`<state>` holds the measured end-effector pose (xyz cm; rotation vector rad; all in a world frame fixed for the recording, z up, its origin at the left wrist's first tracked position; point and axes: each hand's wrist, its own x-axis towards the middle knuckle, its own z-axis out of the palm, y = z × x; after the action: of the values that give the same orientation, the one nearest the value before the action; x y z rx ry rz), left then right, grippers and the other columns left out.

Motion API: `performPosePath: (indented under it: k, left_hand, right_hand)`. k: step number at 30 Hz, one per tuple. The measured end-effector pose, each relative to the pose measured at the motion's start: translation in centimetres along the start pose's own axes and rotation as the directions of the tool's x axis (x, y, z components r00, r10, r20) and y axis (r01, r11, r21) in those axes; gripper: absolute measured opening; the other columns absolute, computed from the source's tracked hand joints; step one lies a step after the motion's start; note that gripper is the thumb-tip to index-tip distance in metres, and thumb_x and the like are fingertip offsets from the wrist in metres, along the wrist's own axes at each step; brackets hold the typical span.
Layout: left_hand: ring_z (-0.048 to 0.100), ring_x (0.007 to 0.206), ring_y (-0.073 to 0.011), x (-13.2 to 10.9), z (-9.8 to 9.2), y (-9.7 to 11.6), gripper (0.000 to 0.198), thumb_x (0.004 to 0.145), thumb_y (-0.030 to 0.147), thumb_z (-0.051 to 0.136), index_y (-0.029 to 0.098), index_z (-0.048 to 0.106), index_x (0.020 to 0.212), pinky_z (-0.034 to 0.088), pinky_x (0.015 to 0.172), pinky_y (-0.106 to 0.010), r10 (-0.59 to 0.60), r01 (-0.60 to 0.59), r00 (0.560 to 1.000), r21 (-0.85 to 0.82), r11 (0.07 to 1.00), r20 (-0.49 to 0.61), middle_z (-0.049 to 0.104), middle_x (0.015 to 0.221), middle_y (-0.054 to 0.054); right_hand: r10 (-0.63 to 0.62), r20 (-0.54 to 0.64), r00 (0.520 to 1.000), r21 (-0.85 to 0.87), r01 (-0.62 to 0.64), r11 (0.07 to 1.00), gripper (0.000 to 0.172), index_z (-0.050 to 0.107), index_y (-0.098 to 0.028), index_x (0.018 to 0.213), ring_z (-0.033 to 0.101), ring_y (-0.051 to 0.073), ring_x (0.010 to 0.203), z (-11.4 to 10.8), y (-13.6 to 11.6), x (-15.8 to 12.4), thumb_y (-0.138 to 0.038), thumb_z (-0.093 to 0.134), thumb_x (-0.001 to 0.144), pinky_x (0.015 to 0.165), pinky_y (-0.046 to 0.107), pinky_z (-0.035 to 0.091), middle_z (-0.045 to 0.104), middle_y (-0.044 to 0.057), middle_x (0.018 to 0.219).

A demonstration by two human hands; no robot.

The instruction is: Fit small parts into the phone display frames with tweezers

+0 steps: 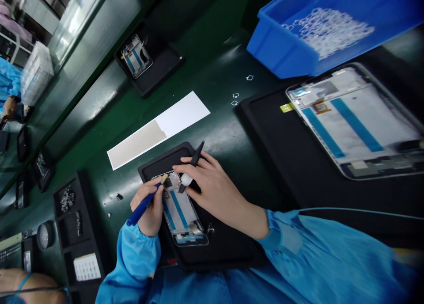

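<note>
A phone frame (pixel 180 213) with two blue strips lies on a black mat (pixel 228 246) near the bottom centre. My left hand (pixel 149 209) is closed round a blue-handled tool (pixel 143 207) whose tan tip touches the frame's top edge. My right hand (pixel 212 184) rests on the frame's upper end, gripping a slim black tool (pixel 194 162) that points down at it. A white cover sits on one fingertip of that hand. Both of my sleeves are light blue.
A larger frame (pixel 354 118) lies on a black mat at right, below a blue bin (pixel 281 47). A white-and-tan strip (pixel 159 129) lies mid-bench, and another frame on a mat (pixel 137 56) beyond it. Black parts trays (pixel 77 229) stand at left. Other people sit at the left edge.
</note>
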<state>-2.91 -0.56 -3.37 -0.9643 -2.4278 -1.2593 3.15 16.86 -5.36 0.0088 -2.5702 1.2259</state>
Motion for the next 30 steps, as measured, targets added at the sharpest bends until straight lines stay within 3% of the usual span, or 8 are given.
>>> performPosePath:
  k: [4,8,11,18,23,27,30]
  left_hand:
    - [0.074,0.088,-0.0181,0.4,-0.3,0.5,0.015,0.090,0.015,0.064,0.021,0.051,0.095,0.060,0.079,-0.035,-0.114,0.114,0.993,-0.004,0.993,-0.028,0.074,0.092,-0.004]
    - [0.073,0.089,-0.0179,1.4,-0.9,0.8,0.013,0.091,0.022,0.063,0.021,0.051,0.096,0.059,0.076,-0.032,-0.286,0.286,0.958,-0.014,0.958,0.014,0.073,0.092,-0.005]
    - [0.073,0.089,-0.0181,2.1,-1.2,0.8,0.013,0.092,0.024,0.062,0.020,0.052,0.099,0.059,0.075,-0.031,-0.328,0.329,0.943,-0.015,0.944,0.055,0.073,0.094,-0.006]
    - [0.073,0.091,-0.0196,2.4,-1.2,0.8,0.010,0.092,0.024,0.062,0.020,0.055,0.099,0.060,0.078,-0.034,-0.263,0.254,0.955,0.087,0.963,0.134,0.072,0.095,-0.007]
    - [0.073,0.090,-0.0193,2.8,-1.3,1.2,0.008,0.092,0.021,0.062,0.020,0.057,0.098,0.060,0.077,-0.033,-0.141,0.109,0.974,0.177,0.978,0.179,0.072,0.094,-0.006]
    - [0.074,0.086,-0.0171,3.0,-1.3,1.8,0.006,0.092,0.018,0.061,0.020,0.056,0.095,0.061,0.076,-0.029,-0.027,-0.012,0.979,0.185,0.983,0.202,0.073,0.090,-0.004]
    - [0.074,0.087,-0.0167,2.8,-1.2,1.9,0.011,0.090,0.014,0.063,0.020,0.055,0.094,0.061,0.077,-0.028,-0.016,-0.012,0.984,0.161,0.987,0.176,0.074,0.092,-0.004]
  right_hand:
    - [0.004,0.008,1.000,-0.005,-0.004,1.000,0.036,0.054,-0.020,0.116,0.054,0.029,0.123,0.0,0.0,0.0,-0.005,0.049,0.084,0.113,0.057,0.032,0.068,0.008,0.111]
    - [-0.001,0.001,1.000,-0.007,0.001,1.000,0.037,0.055,-0.019,0.116,0.055,0.028,0.123,0.0,0.0,0.0,-0.004,0.050,0.083,0.113,0.056,0.034,0.069,0.008,0.111]
    - [-0.007,-0.006,1.000,-0.002,0.007,1.000,0.035,0.055,-0.019,0.116,0.055,0.029,0.124,-0.1,0.0,0.1,-0.005,0.050,0.084,0.112,0.057,0.034,0.069,0.009,0.111]
    - [-0.004,-0.006,1.000,0.002,0.004,1.000,0.035,0.055,-0.020,0.115,0.055,0.028,0.123,0.0,-0.1,0.0,-0.005,0.051,0.084,0.113,0.056,0.033,0.069,0.009,0.111]
    - [-0.002,-0.004,1.000,-0.002,0.002,1.000,0.034,0.055,-0.019,0.115,0.055,0.029,0.123,0.0,0.0,0.0,-0.006,0.052,0.084,0.113,0.057,0.033,0.069,0.009,0.110]
    - [-0.001,-0.001,1.000,0.004,0.001,1.000,0.035,0.054,-0.018,0.117,0.055,0.029,0.123,0.0,0.0,0.0,-0.006,0.051,0.085,0.113,0.057,0.032,0.069,0.009,0.110]
    - [0.004,0.001,1.000,0.003,-0.004,1.000,0.036,0.054,-0.019,0.117,0.055,0.028,0.123,0.0,0.0,0.0,-0.005,0.052,0.084,0.113,0.057,0.033,0.069,0.009,0.110]
